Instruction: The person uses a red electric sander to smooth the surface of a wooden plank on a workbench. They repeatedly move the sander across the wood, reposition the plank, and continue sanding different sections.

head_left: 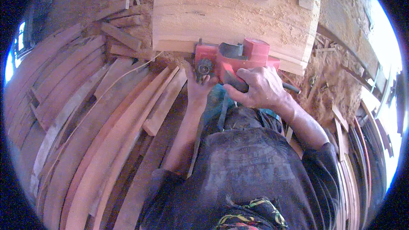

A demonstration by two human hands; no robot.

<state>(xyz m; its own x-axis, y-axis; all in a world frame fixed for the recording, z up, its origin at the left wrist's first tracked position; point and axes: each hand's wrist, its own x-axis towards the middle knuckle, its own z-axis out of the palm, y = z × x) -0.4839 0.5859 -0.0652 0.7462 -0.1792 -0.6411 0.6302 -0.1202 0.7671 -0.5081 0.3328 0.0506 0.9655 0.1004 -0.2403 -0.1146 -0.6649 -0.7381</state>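
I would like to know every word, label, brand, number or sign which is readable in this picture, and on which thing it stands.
No text can be read here.
Dark shirt: faded pale print on the front, too blurred to read.
Red power tool held by the right hand: no legible marking.
Its dark round knob: any marks are too small to read.

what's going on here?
A person has both hands at a red power tool, apparently a planer, at the near edge of a pale wooden board. The right hand grips its dark handle; the left hand is beside the knob, contact unclear. Sawdust lies on the board, with planks to the left. Can't tell if the tool is running.
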